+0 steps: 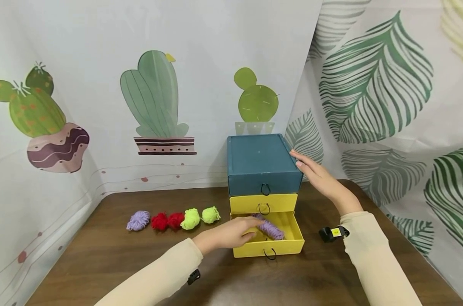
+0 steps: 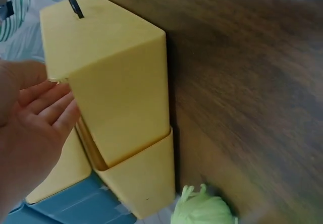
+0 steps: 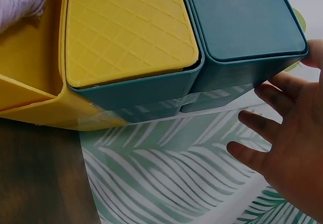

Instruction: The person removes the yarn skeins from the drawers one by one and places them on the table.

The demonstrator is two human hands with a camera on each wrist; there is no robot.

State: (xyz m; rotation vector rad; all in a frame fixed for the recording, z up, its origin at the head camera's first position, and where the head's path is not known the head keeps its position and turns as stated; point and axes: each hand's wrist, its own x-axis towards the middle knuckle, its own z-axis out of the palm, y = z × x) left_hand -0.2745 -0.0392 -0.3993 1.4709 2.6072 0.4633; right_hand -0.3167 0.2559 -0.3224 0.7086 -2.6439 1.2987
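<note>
A small three-drawer cabinet (image 1: 259,155) has a blue top drawer and two yellow ones below. Its bottom yellow drawer (image 1: 289,246) is pulled out, with a purple yarn skein (image 1: 271,229) lying slanted inside. Over the drawer's left wall reaches my left hand (image 1: 231,232), its extended index finger at the skein's upper end and the thumb apart from it. The left wrist view shows those fingers (image 2: 50,103) dipping behind the drawer wall. Against the right side of the blue top rests my right hand (image 1: 323,178), fingers (image 3: 260,125) straight and spread.
Left of the cabinet, a row of yarn balls lies on the brown table (image 1: 113,250): purple (image 1: 138,220), two red (image 1: 159,221) and two lime green (image 1: 210,214). Behind stands a cloth backdrop (image 1: 208,85) printed with cacti and leaves.
</note>
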